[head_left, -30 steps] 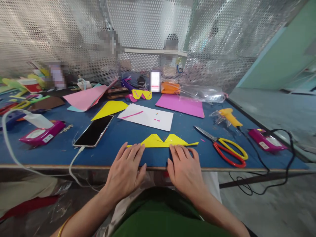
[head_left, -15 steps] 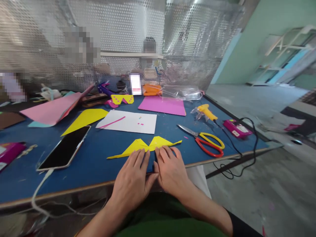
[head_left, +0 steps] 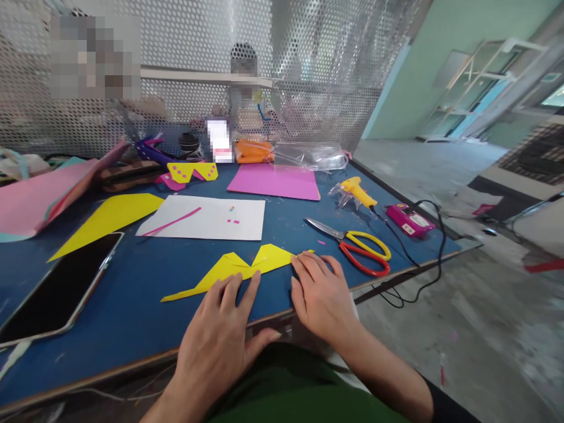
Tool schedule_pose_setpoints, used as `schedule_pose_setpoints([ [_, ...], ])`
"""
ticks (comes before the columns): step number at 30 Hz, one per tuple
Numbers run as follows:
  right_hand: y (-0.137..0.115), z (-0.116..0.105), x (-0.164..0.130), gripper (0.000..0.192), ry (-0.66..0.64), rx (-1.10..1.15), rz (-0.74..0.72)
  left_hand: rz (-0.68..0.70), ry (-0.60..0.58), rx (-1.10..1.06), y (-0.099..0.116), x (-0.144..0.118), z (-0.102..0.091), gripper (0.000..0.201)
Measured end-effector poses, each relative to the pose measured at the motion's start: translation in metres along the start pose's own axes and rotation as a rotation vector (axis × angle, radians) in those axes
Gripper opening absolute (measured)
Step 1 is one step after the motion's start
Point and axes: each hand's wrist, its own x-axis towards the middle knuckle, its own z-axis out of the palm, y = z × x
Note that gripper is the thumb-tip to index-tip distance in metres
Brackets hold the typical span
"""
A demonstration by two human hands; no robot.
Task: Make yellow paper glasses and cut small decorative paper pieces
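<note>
Yellow paper cutout: left hand spread at its near edge; right hand, fingers extended, at its right end; scissors to its right.

Yellow paper cut-out, two peaks with a notch between, narrow ends, lying along the blue tabletop's near edge

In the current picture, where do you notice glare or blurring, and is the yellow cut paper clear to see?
Head view: glare streaks the clear plastic packaging and perforated metal sheet; head view, background: pixelation blurs the bright upright shape; head view, foreground: the yellow cut paper looks fairly sharp where left hand and right hand do not cover it.
</note>
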Motion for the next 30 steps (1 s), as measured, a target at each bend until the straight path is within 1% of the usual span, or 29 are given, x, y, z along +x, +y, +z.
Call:
schedule_pose_setpoints([
  [5,0.007,-0.001,0.000,0.038,-0.011,-0.027,0.011,-0.003,-0.014,-0.003,0.001,0.004,-0.002,0.079],
  [9,0.005,-0.001,0.000,0.038,-0.015,-0.031,0.010,-0.027,-0.061,0.032,0.006,0.010,-0.005,0.080],
  [12,-0.001,-0.002,-0.001,0.039,-0.002,-0.028,0.022,-0.017,-0.078,0.069,0.010,0.012,-0.007,0.079],
  [14,-0.008,-0.001,-0.001,0.040,0.004,0.020,-0.018,-0.007,-0.070,0.091,0.011,0.013,-0.006,0.075],
  [18,-0.026,0.007,-0.001,0.043,0.021,0.146,-0.181,-0.012,-0.022,0.120,0.010,0.010,-0.001,0.062],
  [20,-0.032,0.012,0.000,0.044,0.055,0.146,-0.191,-0.001,0.019,0.120,0.007,0.008,0.003,0.062],
  [22,-0.034,0.014,0.002,0.044,0.061,0.152,-0.183,0.044,0.044,0.113,0.004,0.006,0.006,0.063],
  [24,-0.035,0.015,0.005,0.043,0.044,0.152,-0.187,0.051,0.041,0.104,0.001,0.004,0.008,0.061],
  [27,-0.036,0.014,0.008,0.044,0.009,0.126,-0.215,0.027,0.022,0.097,-0.001,0.003,0.011,0.059],
  [30,-0.033,0.013,0.008,0.044,0.041,0.120,-0.212,0.032,0.024,0.111,-0.002,0.001,0.014,0.059],
])
